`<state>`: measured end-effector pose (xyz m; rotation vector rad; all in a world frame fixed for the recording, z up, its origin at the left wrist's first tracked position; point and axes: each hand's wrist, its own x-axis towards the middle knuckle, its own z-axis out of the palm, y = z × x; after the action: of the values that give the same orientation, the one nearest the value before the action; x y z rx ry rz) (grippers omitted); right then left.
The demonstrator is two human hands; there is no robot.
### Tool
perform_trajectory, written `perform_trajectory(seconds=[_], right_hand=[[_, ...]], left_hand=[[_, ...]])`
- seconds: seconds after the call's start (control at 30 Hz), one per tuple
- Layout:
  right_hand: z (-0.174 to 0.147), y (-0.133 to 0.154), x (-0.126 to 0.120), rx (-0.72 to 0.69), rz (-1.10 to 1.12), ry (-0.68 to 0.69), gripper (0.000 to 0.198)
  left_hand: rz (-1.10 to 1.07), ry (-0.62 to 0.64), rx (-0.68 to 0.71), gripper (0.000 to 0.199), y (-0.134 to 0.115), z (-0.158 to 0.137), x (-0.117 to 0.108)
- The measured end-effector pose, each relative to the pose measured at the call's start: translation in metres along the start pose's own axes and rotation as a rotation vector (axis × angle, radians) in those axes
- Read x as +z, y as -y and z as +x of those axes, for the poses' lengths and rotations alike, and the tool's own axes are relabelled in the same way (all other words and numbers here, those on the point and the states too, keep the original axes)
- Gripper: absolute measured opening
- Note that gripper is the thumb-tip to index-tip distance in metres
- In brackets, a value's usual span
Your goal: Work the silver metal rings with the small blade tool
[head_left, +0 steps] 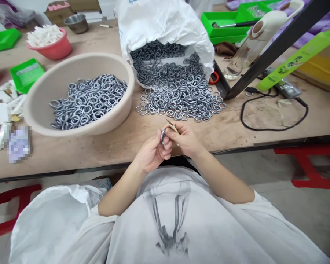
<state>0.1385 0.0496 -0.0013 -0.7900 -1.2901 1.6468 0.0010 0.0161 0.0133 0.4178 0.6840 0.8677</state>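
A grey metal ring [162, 136] is pinched between the thumb and fingers of my left hand [151, 153]. My right hand [189, 140] is closed on a small knife [172, 125] with a dark pointed tip and a tan body; its fingertips meet the ring too. Both hands are together just above the table's front edge. Behind them lies a loose heap of similar rings [178, 99], spilling from a white sack [165, 25] on its side. To the left, a large beige basin [34, 106] holds many more rings [90, 101].
A red bowl of white pieces [56, 46] and a green tray [27, 75] stand at left. A dark metal bar [264, 62] slants up at right, near a clear bottle [243, 58] and a black cable [243, 119]. Red stools [310, 168] stand below the table.
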Motion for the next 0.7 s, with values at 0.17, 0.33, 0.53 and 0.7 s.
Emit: perform_trajectory(seconds=[0.17,0.33,0.53,0.7], right_hand=[[-0.01,0.003,-0.001,-0.176,-0.257,-0.168,0.042],[-0.028,0.012,0.004,-0.375,-0.798,-0.119,0.038],[-0.031,0.015,0.007,-0.452,-1.017,-0.142,0.04],[-0.028,0.014,0.001,-0.418,-0.965,-0.123,0.041]], left_hand=[[0.009,-0.113,0.18,0.045,0.003,-0.005,0.005],[0.058,-0.226,0.318,0.047,0.011,-0.003,0.009],[0.072,-0.249,0.329,0.048,0.013,-0.004,0.015],[0.097,-0.182,0.33,0.047,0.014,-0.005,0.012]])
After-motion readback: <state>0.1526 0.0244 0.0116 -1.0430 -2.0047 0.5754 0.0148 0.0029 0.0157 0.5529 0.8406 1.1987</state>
